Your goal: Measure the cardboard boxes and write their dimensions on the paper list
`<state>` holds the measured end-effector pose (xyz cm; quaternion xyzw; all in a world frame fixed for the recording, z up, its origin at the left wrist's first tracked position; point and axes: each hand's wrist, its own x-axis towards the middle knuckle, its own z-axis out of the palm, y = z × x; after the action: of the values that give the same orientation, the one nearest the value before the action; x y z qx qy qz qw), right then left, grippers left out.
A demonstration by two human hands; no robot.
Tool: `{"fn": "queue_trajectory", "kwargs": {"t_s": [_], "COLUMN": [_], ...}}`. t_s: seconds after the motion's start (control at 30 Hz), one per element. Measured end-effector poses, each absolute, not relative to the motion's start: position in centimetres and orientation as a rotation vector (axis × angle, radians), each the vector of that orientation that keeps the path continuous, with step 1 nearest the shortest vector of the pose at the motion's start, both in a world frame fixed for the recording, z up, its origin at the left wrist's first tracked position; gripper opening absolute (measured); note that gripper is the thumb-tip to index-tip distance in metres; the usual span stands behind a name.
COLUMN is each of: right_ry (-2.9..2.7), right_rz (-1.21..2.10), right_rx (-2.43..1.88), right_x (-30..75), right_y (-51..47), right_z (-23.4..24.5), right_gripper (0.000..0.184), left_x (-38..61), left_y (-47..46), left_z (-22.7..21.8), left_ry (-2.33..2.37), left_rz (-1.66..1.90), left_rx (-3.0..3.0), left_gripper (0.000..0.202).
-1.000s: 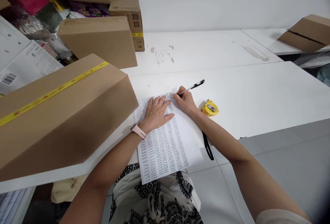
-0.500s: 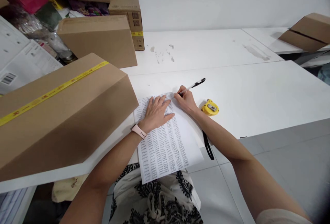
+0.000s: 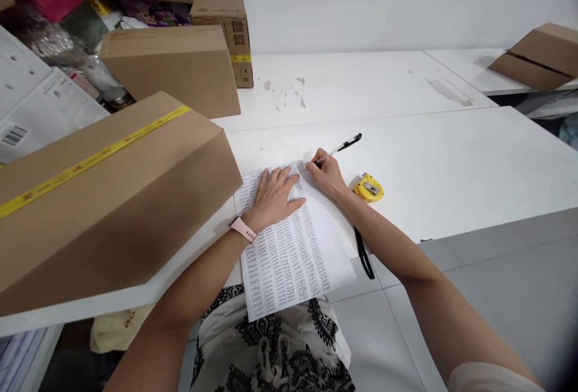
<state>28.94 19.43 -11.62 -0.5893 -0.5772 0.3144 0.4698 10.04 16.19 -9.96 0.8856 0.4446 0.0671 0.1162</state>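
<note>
White tabletop (image 3: 433, 163) against a plain white wall (image 3: 383, 6), seen from above. The sheet (image 3: 293, 259), printed in dense columns, lies near the front edge, its lower end overhanging toward the lap. The left hand (image 3: 275, 199) rests open and flat on its upper part, thumb spread; the right hand (image 3: 326, 176), at the top right corner, is closed around a pen (image 3: 347, 144), whose black-capped end slants up and away. Just beside the right wrist sits a yellow tape measure (image 3: 369, 188). A black strap (image 3: 363, 253) hangs over the edge; whether it joins the tape measure cannot be told, the forearm covering the gap. Seams divide the surface, and grey scuffs mark its rear panel. At left, a large carton (image 3: 112, 181) banded with yellow tape stands close to the sheet; behind it are a plain carton (image 3: 176, 73), a small printed carton (image 3: 237, 24) and a heap of packaged goods (image 3: 58, 43). A tilted carton (image 3: 539, 58) occupies the far right. Below, the floor (image 3: 497, 283) is grey tile.
</note>
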Motion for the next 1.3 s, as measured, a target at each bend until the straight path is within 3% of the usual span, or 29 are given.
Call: {"fn": "queue_trajectory", "kwargs": {"t_s": [1.3], "right_ry": [-1.478], "right_rz": [0.740], "right_rx": [-1.455], "right_x": [29.11], "right_y": [19.28], "right_z": [-11.60], "right_gripper": [0.017], "left_x": [9.88], "left_y": [16.23], "left_z": [-10.19], "left_ry": [1.281], "left_rz": [0.237], "left_rx": [2.603], "left_gripper": [0.061]}}
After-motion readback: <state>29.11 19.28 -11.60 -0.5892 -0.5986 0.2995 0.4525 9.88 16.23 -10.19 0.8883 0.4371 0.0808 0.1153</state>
